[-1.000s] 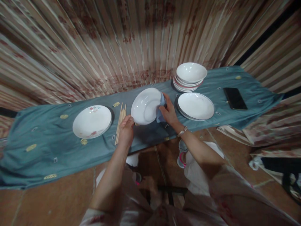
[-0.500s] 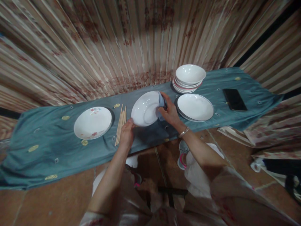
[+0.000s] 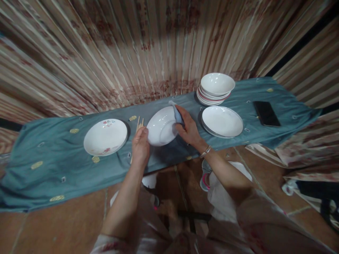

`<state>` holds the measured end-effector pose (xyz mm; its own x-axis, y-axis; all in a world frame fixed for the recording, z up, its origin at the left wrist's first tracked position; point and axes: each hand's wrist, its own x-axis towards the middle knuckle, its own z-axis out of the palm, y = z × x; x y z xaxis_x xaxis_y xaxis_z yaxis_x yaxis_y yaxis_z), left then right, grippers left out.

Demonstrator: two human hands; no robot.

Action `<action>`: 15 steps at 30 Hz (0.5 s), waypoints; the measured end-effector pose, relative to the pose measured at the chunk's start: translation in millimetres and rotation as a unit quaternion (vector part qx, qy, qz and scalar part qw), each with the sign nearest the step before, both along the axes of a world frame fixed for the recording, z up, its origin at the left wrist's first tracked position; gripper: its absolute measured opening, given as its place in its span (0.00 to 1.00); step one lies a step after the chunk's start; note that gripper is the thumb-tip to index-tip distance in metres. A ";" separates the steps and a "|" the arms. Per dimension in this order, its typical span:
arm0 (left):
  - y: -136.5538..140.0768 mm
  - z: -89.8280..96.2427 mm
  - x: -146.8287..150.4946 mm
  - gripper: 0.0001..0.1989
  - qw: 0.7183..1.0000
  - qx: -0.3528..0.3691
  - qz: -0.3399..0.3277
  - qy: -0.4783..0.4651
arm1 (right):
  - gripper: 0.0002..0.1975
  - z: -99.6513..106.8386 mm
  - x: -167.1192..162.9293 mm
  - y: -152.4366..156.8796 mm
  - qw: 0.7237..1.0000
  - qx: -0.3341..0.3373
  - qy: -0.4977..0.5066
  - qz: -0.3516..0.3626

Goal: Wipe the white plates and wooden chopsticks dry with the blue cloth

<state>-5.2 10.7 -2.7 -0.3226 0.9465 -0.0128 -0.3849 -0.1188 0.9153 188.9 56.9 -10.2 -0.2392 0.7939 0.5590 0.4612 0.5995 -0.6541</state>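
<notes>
A white bowl (image 3: 162, 128) is held tilted above the cloth-covered table, its inside facing me. My left hand (image 3: 140, 144) grips its left rim, thumb on top. At the right rim, my right hand (image 3: 188, 127) is closed on a light blue cloth (image 3: 178, 115) folded over the edge. Partly behind my left hand lie several wooden chopsticks (image 3: 140, 123). To the left rests a white plate with a floral rim (image 3: 105, 137), seemingly stacked on another. On the right are stacked white plates (image 3: 222, 121), with a stack of white bowls (image 3: 217, 84) behind them.
A teal patterned tablecloth (image 3: 71, 169) covers the long narrow table. A black phone or tablet (image 3: 266, 113) lies near the right end. Pleated curtains (image 3: 164, 46) hang right behind the table. Below are a tiled floor (image 3: 66, 225) and my shoes.
My left hand has shifted up and left along the bowl's rim and now covers more of the chopsticks. The bowl has turned slightly, and the cloth's end sticks up above the rim.
</notes>
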 end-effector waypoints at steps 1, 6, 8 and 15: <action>-0.1 0.4 0.8 0.16 1.000 -0.004 0.001 0.003 | 0.31 -0.4 -0.9 -1.0 1.000 -0.002 -0.004 0.002; -1.8 3.7 3.8 0.18 1.000 -0.001 0.003 -0.003 | 0.31 2.5 -10.5 -7.7 0.999 0.024 -0.030 0.001; -2.9 4.8 4.6 0.19 1.000 -0.002 0.000 -0.008 | 0.31 6.0 -16.0 -10.8 0.998 0.045 -0.050 -0.001; -4.8 5.1 5.9 0.18 0.999 0.006 -0.030 -0.032 | 0.27 22.0 -40.0 -28.9 0.987 0.048 -0.152 0.011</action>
